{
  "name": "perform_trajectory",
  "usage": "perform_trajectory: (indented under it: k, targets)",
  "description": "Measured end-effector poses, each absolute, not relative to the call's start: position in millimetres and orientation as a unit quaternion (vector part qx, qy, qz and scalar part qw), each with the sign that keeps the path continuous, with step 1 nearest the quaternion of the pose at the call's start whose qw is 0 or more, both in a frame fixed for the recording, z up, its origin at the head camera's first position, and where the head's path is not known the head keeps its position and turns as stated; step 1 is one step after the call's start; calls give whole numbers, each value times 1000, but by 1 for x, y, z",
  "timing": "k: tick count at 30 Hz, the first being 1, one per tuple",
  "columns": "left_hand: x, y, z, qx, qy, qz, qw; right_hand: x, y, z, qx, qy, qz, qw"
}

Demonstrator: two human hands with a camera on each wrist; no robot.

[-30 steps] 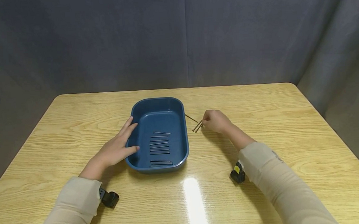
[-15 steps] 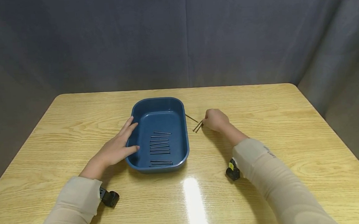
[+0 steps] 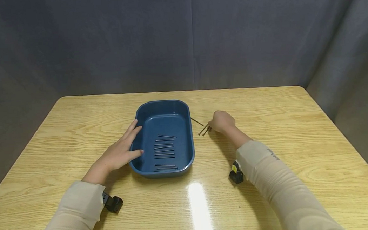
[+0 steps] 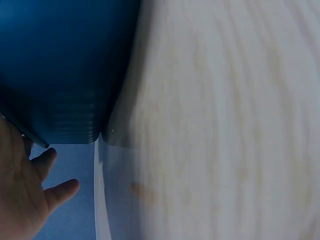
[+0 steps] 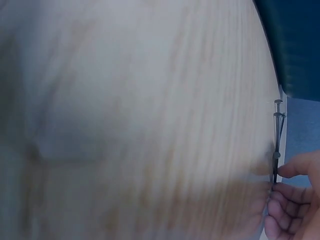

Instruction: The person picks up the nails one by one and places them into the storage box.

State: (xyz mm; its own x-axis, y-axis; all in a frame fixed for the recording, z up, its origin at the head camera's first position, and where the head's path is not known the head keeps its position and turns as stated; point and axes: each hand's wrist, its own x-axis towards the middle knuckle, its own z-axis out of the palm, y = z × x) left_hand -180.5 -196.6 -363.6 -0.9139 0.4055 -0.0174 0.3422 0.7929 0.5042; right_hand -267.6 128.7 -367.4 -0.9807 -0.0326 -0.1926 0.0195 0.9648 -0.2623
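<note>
My left hand rests on the left rim of a blue tray, its fingers spread over the edge. In the left wrist view the left hand shows beside the tray's wall. Several dark nails lie crosswise in rows on the tray floor. To the right of the tray, my right hand is down at the table with curled fingers. Its thumb and index finger pinch a nail in the right wrist view. Two loose nails lie close beside its fingertips.
Another nail lies on the wooden table, against the tray's right side. Grey curtains stand behind the table and at both sides. A camera is worn at each wrist.
My right hand has shifted slightly at the nails, and its forearm has swung a little to the left. A nail head now shows nearer its fingertips. The left hand and tray stay put.
</note>
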Motion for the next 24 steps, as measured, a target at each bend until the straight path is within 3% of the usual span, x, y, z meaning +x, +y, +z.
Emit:
perform_trajectory:
  k: [24]
  targets:
    - [-178,-198,-362,190,946,254,70,-266,127,-365,13,986,-139,97]
